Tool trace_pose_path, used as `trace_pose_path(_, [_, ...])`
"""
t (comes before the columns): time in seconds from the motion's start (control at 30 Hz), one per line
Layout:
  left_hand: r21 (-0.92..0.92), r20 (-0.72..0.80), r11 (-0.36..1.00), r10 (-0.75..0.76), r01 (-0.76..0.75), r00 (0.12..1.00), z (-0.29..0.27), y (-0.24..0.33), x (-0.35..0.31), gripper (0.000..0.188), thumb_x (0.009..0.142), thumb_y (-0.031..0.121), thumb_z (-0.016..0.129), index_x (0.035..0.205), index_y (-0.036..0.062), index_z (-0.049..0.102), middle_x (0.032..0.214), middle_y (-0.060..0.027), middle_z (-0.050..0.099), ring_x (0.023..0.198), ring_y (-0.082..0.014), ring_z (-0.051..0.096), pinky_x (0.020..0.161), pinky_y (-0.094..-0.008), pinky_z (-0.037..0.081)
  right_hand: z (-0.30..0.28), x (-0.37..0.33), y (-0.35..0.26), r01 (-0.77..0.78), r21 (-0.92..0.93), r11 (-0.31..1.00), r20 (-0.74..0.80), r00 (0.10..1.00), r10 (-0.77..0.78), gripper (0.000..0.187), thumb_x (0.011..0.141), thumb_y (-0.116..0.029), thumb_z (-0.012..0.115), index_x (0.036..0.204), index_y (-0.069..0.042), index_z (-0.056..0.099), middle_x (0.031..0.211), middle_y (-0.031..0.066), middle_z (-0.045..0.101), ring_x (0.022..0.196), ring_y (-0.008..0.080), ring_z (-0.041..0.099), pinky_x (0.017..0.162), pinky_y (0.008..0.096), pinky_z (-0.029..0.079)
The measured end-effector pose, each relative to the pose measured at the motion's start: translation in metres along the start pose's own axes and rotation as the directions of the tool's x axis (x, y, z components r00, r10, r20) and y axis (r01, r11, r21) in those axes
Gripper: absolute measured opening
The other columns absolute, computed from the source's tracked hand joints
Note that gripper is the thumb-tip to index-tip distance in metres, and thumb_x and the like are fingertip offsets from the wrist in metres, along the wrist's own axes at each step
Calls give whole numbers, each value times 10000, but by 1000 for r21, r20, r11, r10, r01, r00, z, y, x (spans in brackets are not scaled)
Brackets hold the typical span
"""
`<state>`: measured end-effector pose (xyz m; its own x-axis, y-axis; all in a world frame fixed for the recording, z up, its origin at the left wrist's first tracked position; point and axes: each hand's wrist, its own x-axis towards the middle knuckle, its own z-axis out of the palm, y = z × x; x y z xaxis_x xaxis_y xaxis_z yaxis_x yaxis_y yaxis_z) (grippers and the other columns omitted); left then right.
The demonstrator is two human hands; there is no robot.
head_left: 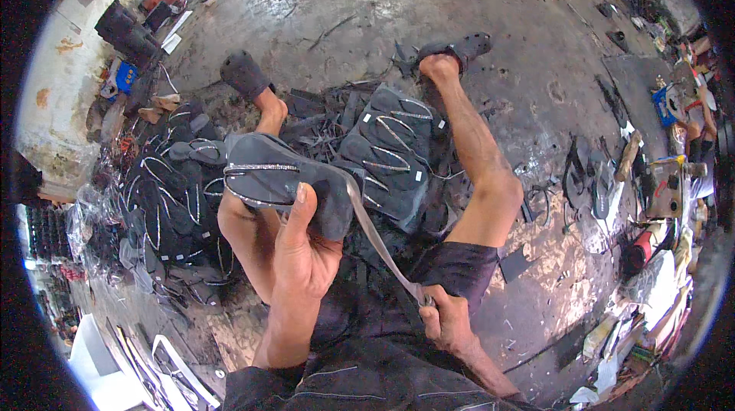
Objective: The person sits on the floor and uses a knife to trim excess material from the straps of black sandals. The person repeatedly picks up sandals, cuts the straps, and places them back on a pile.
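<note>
Between my knees, over the grimy floor (536, 82), my left hand (302, 254) clamps a dark grey sandal (287, 181) by its heel end, thumb across the sole, while my right hand (448, 319) pinches the grey strip (375, 239) running off its edge, pulled taut. I judge this one half done: strip not yet free. Finished-looking sandals (390, 151) are stacked ahead; a bigger heap (172, 212) lies at the floor's left edge.
</note>
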<state>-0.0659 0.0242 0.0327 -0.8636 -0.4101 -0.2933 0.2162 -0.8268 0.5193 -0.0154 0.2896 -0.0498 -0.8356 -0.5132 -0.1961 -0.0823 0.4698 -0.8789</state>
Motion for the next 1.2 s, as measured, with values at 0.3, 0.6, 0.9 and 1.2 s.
trace_pose_path(0.3, [244,-30,964,-97,101,995,-47,-6,-11,534,970,26,679,1451,17,447,1314,-151,638,1221,-313,650,1052,-531,564,-49,65,-33,98,-211,972,65,994,-87,365,996,-446,638,1103,-97,632,886,177,702,852,444,688,716,533,521])
trace_pose_path(0.6, [484,-99,866,-89,126,991,-61,-3,-27,918,759,-4,787,1547,-33,317,1399,-140,563,1303,-304,577,1111,-477,493,-34,101,-55,90,-61,994,317,946,-66,362,1057,-447,527,1102,-96,603,781,237,671,817,487,670,722,578,501])
trace_pose_path(0.9, [508,-127,854,201,-110,971,-31,5,-28,876,777,92,665,1569,4,300,1437,-142,489,1275,-292,566,1030,-423,528,17,114,-44,205,205,957,6,978,-211,220,1092,-192,447,993,-16,533,635,108,464,559,214,464,567,369,420])
trace_pose_path(1.2, [558,-379,826,168,80,910,-76,-9,-32,384,990,359,667,1174,24,630,948,-71,695,798,-193,693,664,-341,573,49,106,-17,171,-145,975,108,982,-157,333,997,-395,645,1026,-88,521,786,210,669,750,467,660,624,550,492])
